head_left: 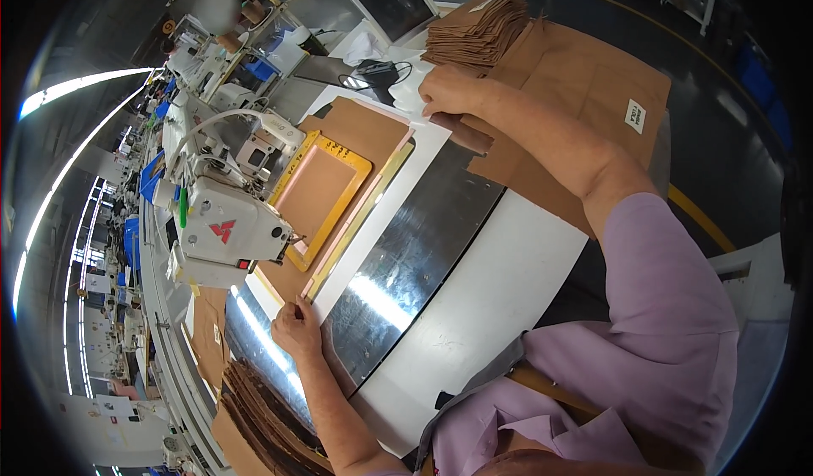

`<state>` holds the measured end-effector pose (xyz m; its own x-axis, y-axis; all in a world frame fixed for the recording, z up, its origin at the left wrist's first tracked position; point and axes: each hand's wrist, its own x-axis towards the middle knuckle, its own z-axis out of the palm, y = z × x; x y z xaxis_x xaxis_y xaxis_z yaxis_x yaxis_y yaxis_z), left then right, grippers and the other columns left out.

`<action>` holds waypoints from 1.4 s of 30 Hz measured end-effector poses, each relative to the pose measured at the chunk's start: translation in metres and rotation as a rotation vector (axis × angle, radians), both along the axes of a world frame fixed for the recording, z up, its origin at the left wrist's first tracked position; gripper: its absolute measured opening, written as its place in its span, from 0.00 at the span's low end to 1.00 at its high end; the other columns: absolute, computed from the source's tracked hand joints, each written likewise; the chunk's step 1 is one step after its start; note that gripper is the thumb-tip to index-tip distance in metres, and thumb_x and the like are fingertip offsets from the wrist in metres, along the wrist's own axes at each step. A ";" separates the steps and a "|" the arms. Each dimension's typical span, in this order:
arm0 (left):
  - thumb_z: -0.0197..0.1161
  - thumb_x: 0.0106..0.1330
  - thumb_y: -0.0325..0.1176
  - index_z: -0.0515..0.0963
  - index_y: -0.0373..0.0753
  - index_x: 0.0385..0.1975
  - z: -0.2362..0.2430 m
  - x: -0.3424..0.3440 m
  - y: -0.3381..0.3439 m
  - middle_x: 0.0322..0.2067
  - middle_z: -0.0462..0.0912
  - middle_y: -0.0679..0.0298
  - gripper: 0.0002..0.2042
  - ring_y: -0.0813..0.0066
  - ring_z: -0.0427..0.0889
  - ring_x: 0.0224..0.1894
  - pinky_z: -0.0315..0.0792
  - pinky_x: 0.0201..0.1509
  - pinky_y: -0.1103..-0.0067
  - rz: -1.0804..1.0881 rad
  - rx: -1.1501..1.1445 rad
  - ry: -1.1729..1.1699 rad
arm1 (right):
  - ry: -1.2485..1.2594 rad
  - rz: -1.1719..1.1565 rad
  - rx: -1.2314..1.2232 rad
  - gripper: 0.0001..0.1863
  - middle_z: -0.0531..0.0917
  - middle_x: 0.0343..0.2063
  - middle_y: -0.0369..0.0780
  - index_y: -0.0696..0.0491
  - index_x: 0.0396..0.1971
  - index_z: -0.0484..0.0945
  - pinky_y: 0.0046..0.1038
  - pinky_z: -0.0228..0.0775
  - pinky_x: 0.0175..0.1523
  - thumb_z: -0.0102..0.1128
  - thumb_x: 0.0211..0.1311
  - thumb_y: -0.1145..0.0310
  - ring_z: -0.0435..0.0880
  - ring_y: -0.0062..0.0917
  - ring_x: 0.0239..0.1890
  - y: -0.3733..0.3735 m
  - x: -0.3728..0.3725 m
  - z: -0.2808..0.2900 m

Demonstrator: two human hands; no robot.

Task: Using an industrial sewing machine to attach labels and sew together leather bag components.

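A brown fabric panel (373,124) lies on a white template sheet (360,266) under the sewing machine's yellow clamp frame (315,250). My left hand (297,330) is closed at the panel's near corner, fingertips pinched on its edge beside a pink strip. Stretched far forward, my right hand (450,91) has its fingers curled by the sheet's far corner; what they hold is hidden. The white sewing machine head (222,222) stands left of the panel, with its needle end over the frame's near part.
A shiny metal plate (406,251) and a white tabletop (495,277) lie between me and the sheet. Brown pieces are stacked (478,31) at the far right, on larger brown sheets (584,82). Another brown stack (267,408) sits near left. A monitor (389,3) stands at the back.
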<state>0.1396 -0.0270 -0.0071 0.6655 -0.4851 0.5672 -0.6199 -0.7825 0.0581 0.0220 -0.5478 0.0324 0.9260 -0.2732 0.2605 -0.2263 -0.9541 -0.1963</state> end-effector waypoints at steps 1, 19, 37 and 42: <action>0.63 0.67 0.39 0.74 0.39 0.15 -0.001 0.001 0.000 0.18 0.79 0.57 0.18 0.52 0.77 0.22 0.69 0.30 0.62 0.007 0.006 -0.007 | 0.004 0.011 -0.056 0.12 0.87 0.31 0.46 0.52 0.29 0.88 0.42 0.77 0.47 0.71 0.50 0.60 0.87 0.41 0.39 -0.004 0.004 -0.007; 0.63 0.68 0.41 0.73 0.40 0.15 -0.001 0.001 -0.002 0.17 0.79 0.57 0.19 0.52 0.77 0.21 0.69 0.29 0.61 0.005 0.000 -0.007 | -0.012 0.079 -0.149 0.09 0.87 0.30 0.55 0.61 0.28 0.87 0.44 0.81 0.45 0.64 0.52 0.72 0.89 0.47 0.38 0.016 0.007 0.003; 0.63 0.68 0.42 0.74 0.40 0.15 0.000 -0.001 -0.002 0.17 0.79 0.58 0.19 0.52 0.79 0.23 0.71 0.30 0.61 0.028 -0.018 0.015 | 0.059 0.087 -0.260 0.10 0.87 0.32 0.56 0.63 0.29 0.87 0.41 0.82 0.44 0.61 0.53 0.73 0.89 0.47 0.39 0.015 0.009 0.002; 0.63 0.68 0.42 0.74 0.40 0.15 -0.002 0.001 -0.001 0.17 0.79 0.57 0.19 0.52 0.79 0.22 0.71 0.30 0.61 0.018 -0.018 -0.013 | 0.006 0.097 -0.238 0.09 0.88 0.32 0.54 0.61 0.29 0.88 0.41 0.82 0.43 0.61 0.52 0.73 0.89 0.46 0.39 0.016 0.005 -0.002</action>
